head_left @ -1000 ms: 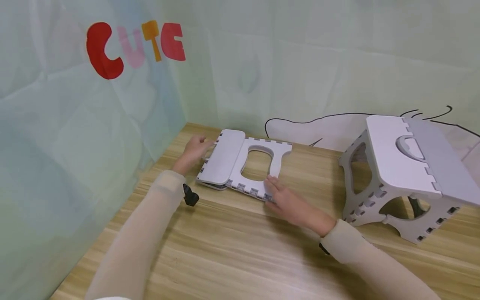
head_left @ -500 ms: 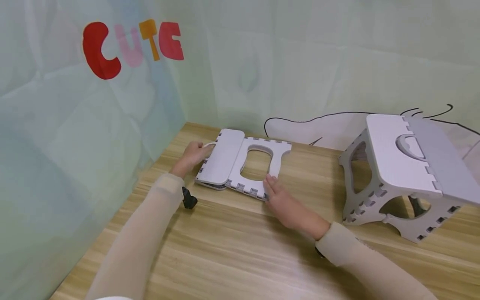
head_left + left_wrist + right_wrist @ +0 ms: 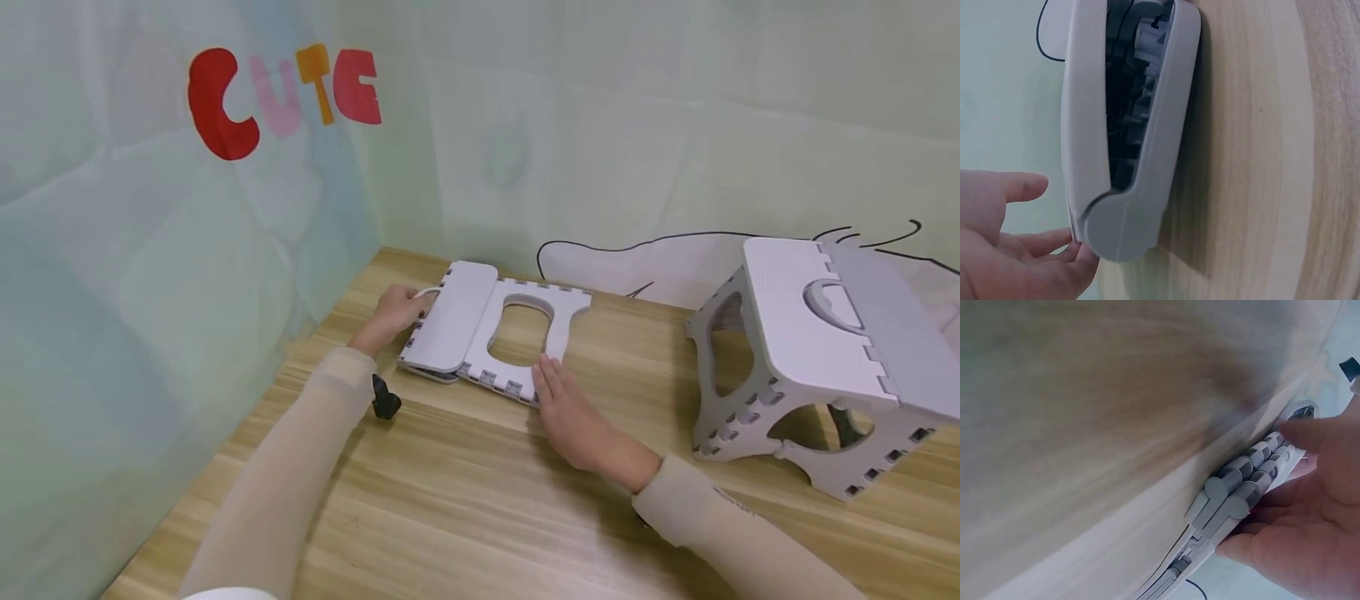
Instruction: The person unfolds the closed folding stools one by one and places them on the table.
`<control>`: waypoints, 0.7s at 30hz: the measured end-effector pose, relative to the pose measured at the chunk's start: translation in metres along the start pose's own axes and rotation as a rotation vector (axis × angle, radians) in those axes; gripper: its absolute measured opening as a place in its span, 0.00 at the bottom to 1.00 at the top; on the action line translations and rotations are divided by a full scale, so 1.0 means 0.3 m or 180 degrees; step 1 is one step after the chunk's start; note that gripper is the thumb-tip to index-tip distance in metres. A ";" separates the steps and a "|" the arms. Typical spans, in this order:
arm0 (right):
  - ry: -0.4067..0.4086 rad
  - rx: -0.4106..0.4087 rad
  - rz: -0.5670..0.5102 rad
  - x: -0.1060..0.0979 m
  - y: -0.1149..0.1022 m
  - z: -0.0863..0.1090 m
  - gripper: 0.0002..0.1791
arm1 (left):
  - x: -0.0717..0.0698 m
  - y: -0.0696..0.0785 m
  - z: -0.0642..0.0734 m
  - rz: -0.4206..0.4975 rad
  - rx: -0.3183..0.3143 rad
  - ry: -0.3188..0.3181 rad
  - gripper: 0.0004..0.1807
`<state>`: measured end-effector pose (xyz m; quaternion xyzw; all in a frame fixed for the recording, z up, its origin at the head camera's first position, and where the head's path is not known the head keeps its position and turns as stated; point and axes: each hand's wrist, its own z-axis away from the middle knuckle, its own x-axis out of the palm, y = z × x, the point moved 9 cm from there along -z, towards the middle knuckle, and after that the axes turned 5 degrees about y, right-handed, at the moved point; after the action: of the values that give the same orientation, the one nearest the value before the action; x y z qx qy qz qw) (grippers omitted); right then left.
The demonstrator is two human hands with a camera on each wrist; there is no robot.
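Note:
A white folding stool (image 3: 453,321), folded flat, lies on the wooden table (image 3: 450,500) toward the back wall. Its seat panel is on the left, its cut-out leg panel on the right. At the seat's left edge my left hand (image 3: 393,315) has its fingers hooked at the thin carrying handle (image 3: 427,291). The left wrist view shows fingertips curled at the stool's hinged end and the thumb (image 3: 1025,186) held apart. My right hand (image 3: 572,421) lays straight fingers on the near right corner of the leg panel. In the right wrist view the hinges (image 3: 1235,500) show beside its palm.
An unfolded stool (image 3: 810,333) with a white-and-grey top stands at the right of the table. A printed cloth (image 3: 645,133) with colourful letters covers the walls behind and on the left. A black wrist device (image 3: 385,398) sits at the left cuff.
My left fingers have moved in from beside the seat edge to the handle. The right hand stays at the leg corner, its fingers settled there. The head view has shifted slightly.

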<state>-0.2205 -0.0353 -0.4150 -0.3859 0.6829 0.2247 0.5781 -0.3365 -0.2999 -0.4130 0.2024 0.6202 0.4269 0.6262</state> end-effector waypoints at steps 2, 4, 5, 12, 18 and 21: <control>-0.0031 0.0063 -0.0087 0.000 0.008 0.001 0.37 | 0.002 0.003 -0.007 -0.0059 0.0051 0.0042 0.23; -0.0075 0.0109 -0.0142 -0.002 0.012 0.000 0.42 | 0.001 0.004 -0.016 -0.0112 0.0094 0.0087 0.22; -0.0108 0.0117 -0.0146 -0.002 0.013 -0.001 0.42 | 0.000 0.004 -0.020 -0.0121 0.0099 0.0105 0.22; -0.0262 0.0034 0.0055 -0.006 0.006 -0.008 0.35 | 0.001 -0.005 -0.021 -0.0065 -0.0028 0.0052 0.32; -0.0369 -0.0141 0.0550 -0.001 -0.007 -0.011 0.27 | -0.001 -0.007 -0.019 0.0004 -0.0095 0.0006 0.33; -0.0373 -0.0203 0.0756 0.002 -0.007 -0.011 0.29 | -0.004 0.004 -0.017 0.0055 -0.0095 -0.0003 0.34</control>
<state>-0.2208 -0.0392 -0.4147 -0.3067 0.6814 0.3352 0.5738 -0.3416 -0.3016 -0.4120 0.1985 0.6118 0.4415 0.6256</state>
